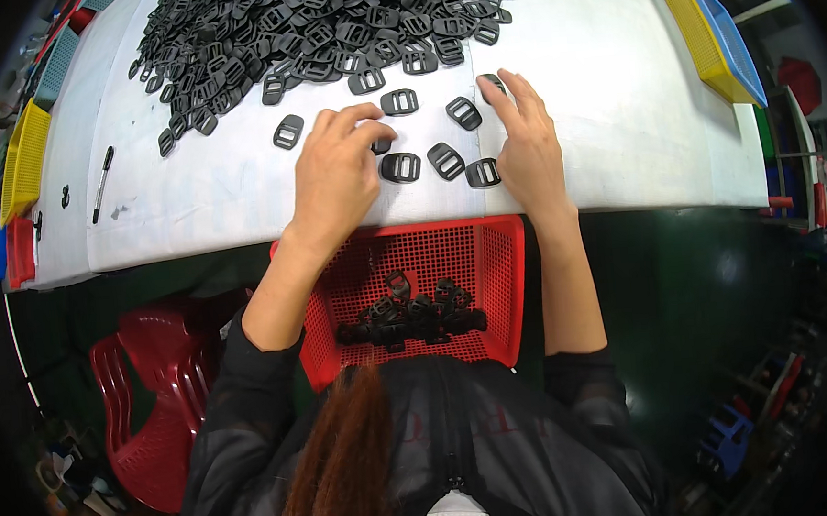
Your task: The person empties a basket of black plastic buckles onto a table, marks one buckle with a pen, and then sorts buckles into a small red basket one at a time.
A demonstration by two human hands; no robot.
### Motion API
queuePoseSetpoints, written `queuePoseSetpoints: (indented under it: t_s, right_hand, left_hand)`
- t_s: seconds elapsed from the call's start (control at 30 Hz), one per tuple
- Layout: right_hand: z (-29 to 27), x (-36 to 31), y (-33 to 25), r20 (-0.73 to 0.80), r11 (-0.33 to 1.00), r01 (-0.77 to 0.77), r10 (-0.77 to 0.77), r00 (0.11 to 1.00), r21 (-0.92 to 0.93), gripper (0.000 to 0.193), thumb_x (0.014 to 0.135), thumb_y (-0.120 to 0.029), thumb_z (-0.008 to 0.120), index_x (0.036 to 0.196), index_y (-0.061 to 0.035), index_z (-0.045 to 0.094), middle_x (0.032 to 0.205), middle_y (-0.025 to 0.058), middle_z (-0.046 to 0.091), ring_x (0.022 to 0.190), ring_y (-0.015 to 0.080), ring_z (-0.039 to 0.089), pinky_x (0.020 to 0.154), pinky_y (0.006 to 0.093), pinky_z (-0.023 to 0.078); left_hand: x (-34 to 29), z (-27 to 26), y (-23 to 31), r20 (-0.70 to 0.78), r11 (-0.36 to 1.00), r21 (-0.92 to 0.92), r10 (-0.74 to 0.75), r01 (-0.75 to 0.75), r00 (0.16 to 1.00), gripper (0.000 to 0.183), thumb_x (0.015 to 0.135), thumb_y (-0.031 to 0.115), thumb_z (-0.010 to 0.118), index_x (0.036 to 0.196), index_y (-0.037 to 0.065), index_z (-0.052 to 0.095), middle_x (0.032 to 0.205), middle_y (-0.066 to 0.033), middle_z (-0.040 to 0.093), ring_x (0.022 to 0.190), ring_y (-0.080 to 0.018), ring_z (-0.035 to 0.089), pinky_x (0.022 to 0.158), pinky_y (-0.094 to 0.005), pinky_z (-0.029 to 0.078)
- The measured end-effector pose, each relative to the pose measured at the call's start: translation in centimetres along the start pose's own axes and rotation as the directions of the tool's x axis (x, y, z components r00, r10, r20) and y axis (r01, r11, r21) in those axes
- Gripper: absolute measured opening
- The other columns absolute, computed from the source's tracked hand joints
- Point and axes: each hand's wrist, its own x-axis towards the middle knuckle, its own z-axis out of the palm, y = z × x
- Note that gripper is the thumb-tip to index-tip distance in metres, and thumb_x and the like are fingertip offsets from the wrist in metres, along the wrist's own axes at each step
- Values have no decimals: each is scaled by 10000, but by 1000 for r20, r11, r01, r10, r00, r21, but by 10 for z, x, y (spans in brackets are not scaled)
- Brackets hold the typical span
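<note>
My left hand [338, 167] is over the white table with its fingers bent and apart. A black plastic strap buckle [382, 146] lies partly hidden under its fingertips. To the right, my right hand [532, 144] reaches forward with fingers extended, their tips at another black buckle [491, 84] that they partly cover. Between the hands several loose buckles are spread, among them one slotted buckle [400, 168], a tilted one [445, 161] and one beside my right wrist [482, 173]. A large pile of the same buckles [321, 30] covers the far part of the table.
Below the table edge is a red mesh basket [285, 267] with several black buckles in it. A pen [102, 184] lies on the left of the table. Yellow baskets stand at the left [25, 160] and right [700, 41] edges. A dark red chair [158, 439] stands lower left.
</note>
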Motion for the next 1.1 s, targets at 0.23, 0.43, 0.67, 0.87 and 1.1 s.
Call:
queuePoseSetpoints:
  t_s: [0.23, 0.43, 0.67, 0.87, 1.1]
  right_hand:
    - [3, -25, -23, 83, 997, -17, 11, 997, 76, 410, 833, -84, 617, 1241, -109, 584, 1281, 164, 506, 1239, 378, 450, 1040, 487, 358]
    - [-3, -73, -70, 114, 994, 53, -64, 991, 98, 373, 796, -225, 707, 1148, -128, 634, 1223, 150, 519, 1167, 368, 475, 994, 506, 365]
    - [-13, -50, -95, 84, 993, 86, -92, 992, 74, 319, 781, -46, 635, 1084, -136, 675, 1069, 81, 594, 1005, 261, 553, 890, 408, 395]
    - [33, 33, -36, 20, 993, 19, -17, 1000, -117, 516, 706, 74, 533, 1146, -162, 660, 1136, 78, 566, 1033, 269, 519, 806, 387, 419]
    - [37, 33, -35, 37, 987, 82, -77, 996, -141, 510, 687, 79, 548, 1106, -181, 678, 1159, 59, 553, 1062, 257, 505, 818, 390, 401]
  left_hand:
    - [-14, -19, -21, -109, 993, -25, -115, 113, 987, 341, 763, -129, 478, 961, 49, 692, 1059, -96, 654, 962, -275, 593, 813, -357, 477]
    - [-19, -35, -31, -163, 979, -73, -198, 188, 967, 297, 820, -90, 474, 964, 45, 697, 1060, -103, 661, 973, -275, 605, 826, -350, 479]
    - [-31, -44, -72, -282, 969, 127, -168, 211, 944, 289, 777, -44, 534, 991, 61, 697, 1072, -81, 645, 994, -285, 561, 843, -389, 465]
    - [-29, -35, -52, -90, 965, 143, -210, 221, 974, 321, 753, -79, 517, 986, 48, 698, 1037, -88, 632, 965, -285, 555, 846, -373, 466]
    - [11, -11, -50, -111, 983, 171, -42, 61, 993, 389, 729, -91, 514, 1033, 73, 693, 1094, -54, 619, 946, -272, 540, 831, -360, 470]
